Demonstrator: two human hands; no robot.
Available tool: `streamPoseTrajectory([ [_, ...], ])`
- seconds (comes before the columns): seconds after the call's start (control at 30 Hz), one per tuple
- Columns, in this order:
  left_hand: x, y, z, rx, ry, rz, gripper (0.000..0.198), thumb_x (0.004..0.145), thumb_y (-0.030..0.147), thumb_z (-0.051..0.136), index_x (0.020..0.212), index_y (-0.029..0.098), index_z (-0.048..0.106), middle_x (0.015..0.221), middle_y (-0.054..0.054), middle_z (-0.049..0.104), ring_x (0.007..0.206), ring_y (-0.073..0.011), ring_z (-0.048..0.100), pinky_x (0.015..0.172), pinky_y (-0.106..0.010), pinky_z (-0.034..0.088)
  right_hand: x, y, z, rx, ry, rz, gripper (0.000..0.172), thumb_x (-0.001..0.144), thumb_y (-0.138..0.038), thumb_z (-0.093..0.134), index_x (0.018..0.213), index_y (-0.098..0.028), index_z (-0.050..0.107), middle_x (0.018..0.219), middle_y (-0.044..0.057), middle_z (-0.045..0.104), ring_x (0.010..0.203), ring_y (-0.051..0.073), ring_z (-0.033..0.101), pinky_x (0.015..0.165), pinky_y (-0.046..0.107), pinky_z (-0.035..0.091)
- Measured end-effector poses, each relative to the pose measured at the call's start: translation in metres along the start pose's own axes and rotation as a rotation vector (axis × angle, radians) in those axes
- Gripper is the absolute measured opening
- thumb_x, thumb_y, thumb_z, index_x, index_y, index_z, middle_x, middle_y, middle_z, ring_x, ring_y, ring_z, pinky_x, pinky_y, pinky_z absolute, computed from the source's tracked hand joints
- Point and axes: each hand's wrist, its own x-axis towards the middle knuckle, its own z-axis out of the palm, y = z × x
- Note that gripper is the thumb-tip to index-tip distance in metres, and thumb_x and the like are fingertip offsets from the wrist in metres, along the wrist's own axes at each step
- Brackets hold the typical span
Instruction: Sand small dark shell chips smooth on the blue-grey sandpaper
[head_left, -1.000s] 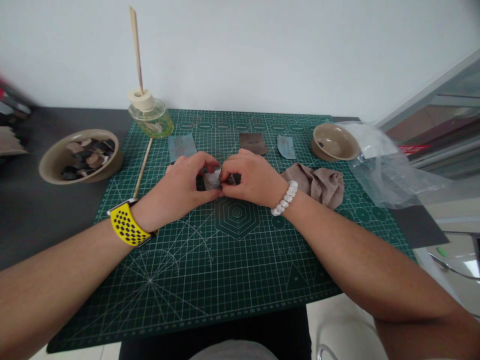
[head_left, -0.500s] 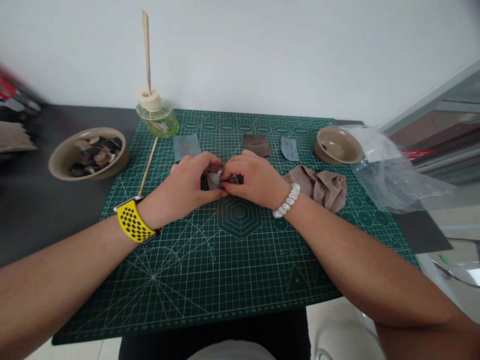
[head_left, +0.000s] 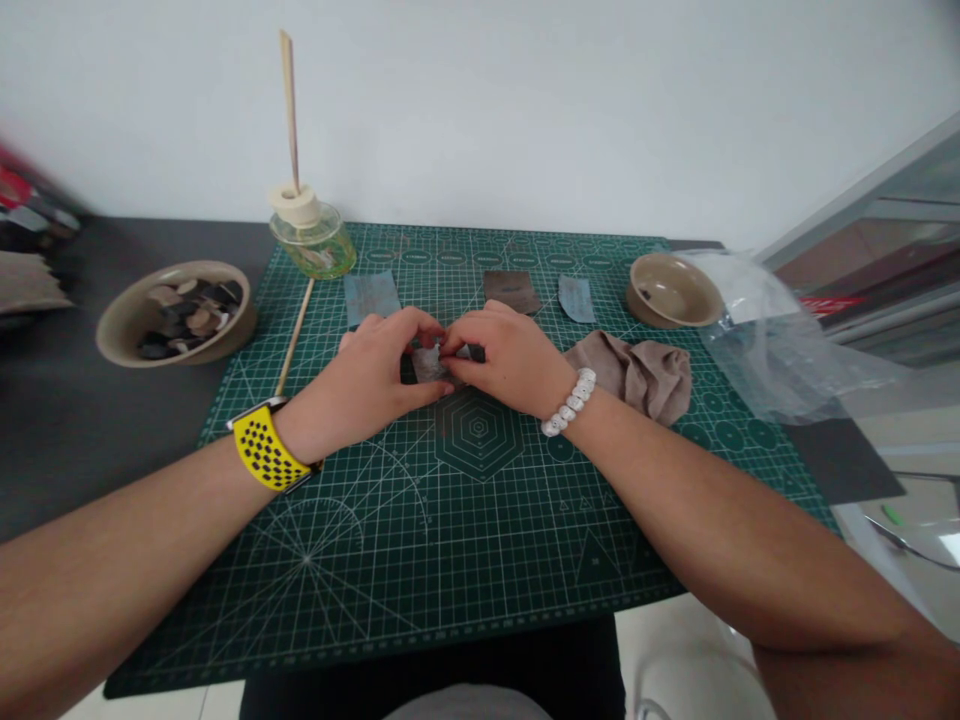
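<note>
Both hands meet over a small, worn greyish piece of sandpaper (head_left: 426,366) on the green cutting mat (head_left: 480,550). My left hand (head_left: 367,365), with a yellow watch strap at its wrist, curves round the piece, thumb at its near edge and fingers at its far edge, holding it down. My right hand (head_left: 510,355), wearing a white bead bracelet, has thumb and fingers pinched together over the sandpaper. Whatever sits in that pinch is small and mostly covered by the fingers. A crumpled brown cloth (head_left: 637,372) lies just right of the right hand.
Behind the hands lie a blue sheet (head_left: 373,297), a brown sheet (head_left: 511,290) and a smaller blue strip (head_left: 576,299). A bowl (head_left: 120,335) of stones stands left, another bowl (head_left: 675,312) right beside a plastic bag (head_left: 787,350). A reed diffuser (head_left: 315,240) and stick (head_left: 296,335) are back left.
The view has shifted very slightly. Both hands stay over the greyish sandpaper, the right hand's pinch moving only a little; nothing has been picked up or let go.
</note>
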Motion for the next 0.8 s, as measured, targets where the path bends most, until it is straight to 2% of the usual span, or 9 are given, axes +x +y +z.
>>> streamPoseTrajectory([
  [0.2, 0.0002, -0.0028, 0.001, 0.004, 0.007, 0.02, 0.04, 0.085, 0.041, 0.077, 0.12, 0.026, 0.068, 0.113, -0.008, 0.075, 0.109, -0.0371, 0.065, 0.095, -0.053, 0.048, -0.0006, -0.0036, -0.0025, -0.009, -0.042, -0.035, 0.016, 0.089, -0.013, 0.078, 0.079, -0.021, 0.069, 0.088, 0.002, 0.076, 0.088, 0.02, 0.058, 0.093, 0.037, 0.041],
  [0.37, 0.0, -0.0024, 0.0008, 0.007, 0.004, 0.011, 0.041, 0.084, 0.042, 0.078, 0.12, 0.025, 0.069, 0.113, -0.009, 0.075, 0.112, -0.0393, 0.066, 0.097, -0.056, 0.05, -0.0006, -0.0014, -0.002, -0.029, -0.028, -0.03, 0.02, 0.087, -0.014, 0.077, 0.077, -0.022, 0.063, 0.089, 0.002, 0.073, 0.085, 0.02, 0.055, 0.094, 0.038, 0.041],
  [0.57, 0.001, -0.0081, 0.0045, -0.081, 0.034, 0.001, 0.072, 0.081, 0.048, 0.086, 0.144, 0.025, 0.061, 0.13, -0.012, 0.075, 0.122, -0.0416, 0.069, 0.102, -0.06, 0.054, 0.0006, 0.0024, 0.0006, -0.004, -0.005, -0.018, 0.011, 0.095, -0.012, 0.072, 0.087, -0.02, 0.071, 0.1, 0.005, 0.08, 0.093, 0.022, 0.063, 0.098, 0.039, 0.039],
  [0.8, 0.0001, -0.0064, 0.0024, -0.055, 0.016, 0.004, 0.066, 0.084, 0.047, 0.084, 0.142, 0.026, 0.062, 0.132, -0.012, 0.077, 0.125, -0.0419, 0.068, 0.107, -0.062, 0.053, 0.0016, 0.0023, 0.0001, 0.003, -0.027, -0.06, 0.012, 0.096, -0.013, 0.075, 0.087, -0.02, 0.072, 0.1, 0.005, 0.081, 0.093, 0.021, 0.062, 0.099, 0.039, 0.039],
])
